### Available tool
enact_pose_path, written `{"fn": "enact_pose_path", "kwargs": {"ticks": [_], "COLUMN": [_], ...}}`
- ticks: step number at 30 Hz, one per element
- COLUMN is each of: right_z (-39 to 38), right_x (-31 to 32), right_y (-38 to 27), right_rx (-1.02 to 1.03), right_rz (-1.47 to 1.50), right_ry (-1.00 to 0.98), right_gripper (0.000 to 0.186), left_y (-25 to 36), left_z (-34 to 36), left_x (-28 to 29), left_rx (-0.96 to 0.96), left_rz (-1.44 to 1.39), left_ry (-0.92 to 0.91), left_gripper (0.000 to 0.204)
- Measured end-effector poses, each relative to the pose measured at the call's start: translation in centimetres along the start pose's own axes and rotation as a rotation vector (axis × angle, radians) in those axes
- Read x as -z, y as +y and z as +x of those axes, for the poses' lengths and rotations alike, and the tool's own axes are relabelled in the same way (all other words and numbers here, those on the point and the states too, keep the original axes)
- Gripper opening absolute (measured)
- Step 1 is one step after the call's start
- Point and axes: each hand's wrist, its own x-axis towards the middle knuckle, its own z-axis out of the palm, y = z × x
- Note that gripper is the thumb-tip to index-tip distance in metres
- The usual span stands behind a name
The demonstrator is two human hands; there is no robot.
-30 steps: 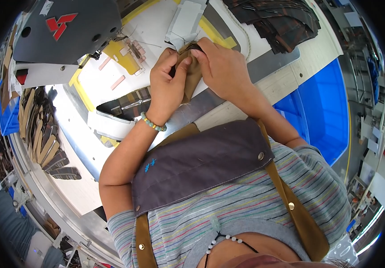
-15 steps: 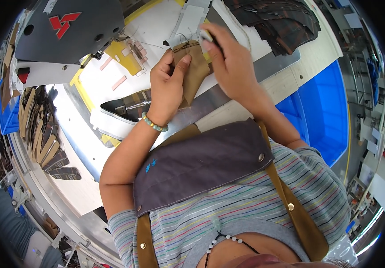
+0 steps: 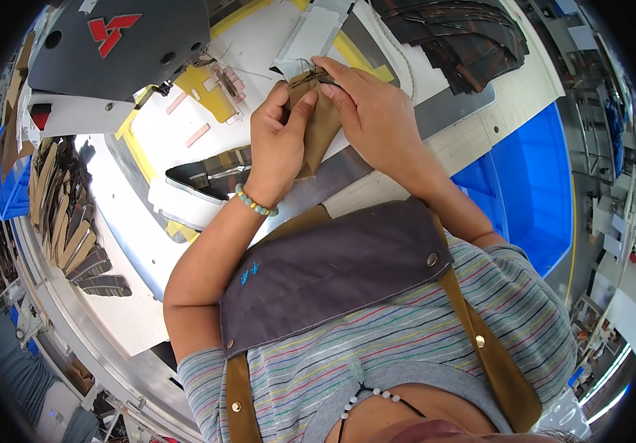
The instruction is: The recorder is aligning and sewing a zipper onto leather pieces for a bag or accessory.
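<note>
A brown fabric piece (image 3: 321,133) with loose dark threads at its top edge hangs between my hands. My left hand (image 3: 279,133) pinches its left side between thumb and fingers. At the top right corner of the fabric, my right hand (image 3: 380,122) is closed, thumb and index finger pressed close together at the edge. Something small and dark shows between them, too hidden to name. The dark patterned piece with a zipper (image 3: 218,173) lies just left of my left wrist, partly under it.
A dark grey machine head (image 3: 122,44) stands at the upper left, with a yellow plate (image 3: 207,92) beside it. Stacked dark fabric pieces (image 3: 454,37) lie at the upper right, brown and dark strips (image 3: 63,214) at the left. A blue bin (image 3: 532,177) stands at the right.
My right hand has come left and down from beside the fabric to its top corner; the small silver and dark thing in it is now mostly hidden. My left hand keeps its hold.
</note>
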Motion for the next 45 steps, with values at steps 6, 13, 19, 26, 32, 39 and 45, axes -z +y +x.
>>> {"fn": "enact_pose_path", "kwargs": {"ticks": [6, 13, 19, 26, 32, 39, 45], "right_z": [0.0, -0.2, 0.5, 0.2, 0.2, 0.2, 0.1], "right_x": [0.3, -0.5, -0.3, 0.2, 0.2, 0.2, 0.1], "right_y": [0.0, 0.0, 0.2, -0.1, 0.2, 0.3, 0.5], "right_rx": [-0.028, -0.027, -0.096, -0.091, -0.026, -0.019, -0.025], "right_rz": [0.0, -0.014, 0.047, 0.071, 0.03, 0.035, 0.014], "right_ry": [-0.032, 0.011, -0.023, -0.022, 0.004, 0.017, 0.001], "right_gripper": [0.029, 0.026, 0.022, 0.026, 0.027, 0.027, 0.027], "left_y": [-0.4, -0.6, -0.7, 0.3, 0.5, 0.5, 0.2], "left_z": [0.0, 0.0, -0.2, -0.1, -0.2, -0.3, -0.2], "left_x": [0.0, -0.1, 0.0, 0.3, -0.2, -0.1, 0.0], "left_rx": [-0.021, -0.091, -0.194, 0.064, 0.072, 0.075, 0.071], "left_rz": [0.031, 0.098, 0.289, -0.126, -0.152, -0.128, -0.11], "left_ry": [0.009, 0.032, -0.017, -0.012, 0.015, 0.003, -0.003], "left_gripper": [0.017, 0.019, 0.014, 0.011, 0.011, 0.009, 0.009]}}
